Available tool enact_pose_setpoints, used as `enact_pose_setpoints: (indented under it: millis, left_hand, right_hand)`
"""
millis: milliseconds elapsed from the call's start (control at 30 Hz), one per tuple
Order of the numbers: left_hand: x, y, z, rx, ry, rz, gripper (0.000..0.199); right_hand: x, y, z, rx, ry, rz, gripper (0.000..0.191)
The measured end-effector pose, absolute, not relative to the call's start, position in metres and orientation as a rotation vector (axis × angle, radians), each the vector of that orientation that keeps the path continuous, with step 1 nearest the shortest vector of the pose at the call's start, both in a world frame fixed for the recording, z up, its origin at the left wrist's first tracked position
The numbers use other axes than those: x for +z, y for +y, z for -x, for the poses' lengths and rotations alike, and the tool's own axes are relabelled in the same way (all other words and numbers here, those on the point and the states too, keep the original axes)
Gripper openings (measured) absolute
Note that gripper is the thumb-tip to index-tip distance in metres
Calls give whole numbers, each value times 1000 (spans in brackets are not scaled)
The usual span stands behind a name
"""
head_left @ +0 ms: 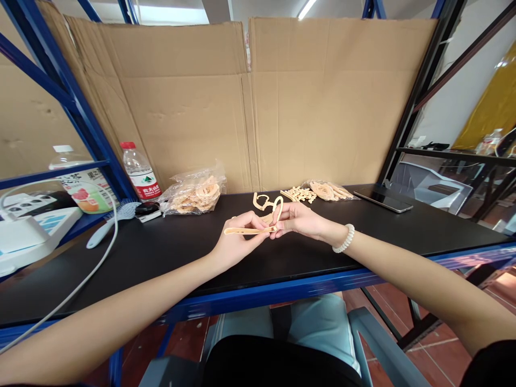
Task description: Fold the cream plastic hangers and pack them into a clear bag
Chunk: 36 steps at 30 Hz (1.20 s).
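Seemingly a workshop: blue metal frame (pixel 83 107) at ten o'clock, cardboard screen (pixel 262 107) at twelve, plain black bench (pixel 161 250) before it.

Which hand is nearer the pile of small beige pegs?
Right. The right hand is just in front of the small beige pegs; the left hand is farther off, to their front left.

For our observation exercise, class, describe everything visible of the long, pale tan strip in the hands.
The long, pale tan strip looks smooth, perhaps plastic, with apparent dark marks. Nearly level above the black tabletop, it is gripped by the left hand; its right end meets the right hand. Whether the tan loop behind joins it is unclear.
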<state>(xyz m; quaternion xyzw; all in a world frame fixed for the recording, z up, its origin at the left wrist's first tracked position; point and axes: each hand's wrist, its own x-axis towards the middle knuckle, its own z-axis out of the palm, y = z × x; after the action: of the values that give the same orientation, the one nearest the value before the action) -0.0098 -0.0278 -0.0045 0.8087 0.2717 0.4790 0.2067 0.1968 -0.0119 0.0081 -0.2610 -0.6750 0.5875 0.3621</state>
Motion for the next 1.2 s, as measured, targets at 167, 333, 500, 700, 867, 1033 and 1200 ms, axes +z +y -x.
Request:
enact_pose_setpoints:
  millis: [167, 333, 500, 700, 867, 1033, 1200]
  left_hand:
    - [-3, -30, 7, 1305, 701, -2198, 18]
    - [-4, -27, 8, 1316, 785, -2043, 24]
    - [-3, -24, 9, 1233, 851, -1818, 32]
    - [-1, -27, 9, 1191, 821, -1635, 33]
    - [-1, -27, 9, 1207, 836, -1573, 34]
    - [-3, -23, 9, 1168, 795, -1473, 32]
    - [-2, -23, 8, 1101, 788, -1380, 31]
  right_hand:
    - [6, -13, -194, 1448, -1706, 643, 28]
    - [6, -14, -193, 1510, -1629, 653, 34]
    - [6, -13, -195, 1569, -1592, 686, 34]
    - [6, -12, -196, 1484, -1602, 773, 31]
    - [7, -12, -195, 1399, -1664, 776, 29]
    - [11, -6, -200, 1351, -1687, 756, 33]
    - [15, 8, -213, 1292, -1557, 690, 34]
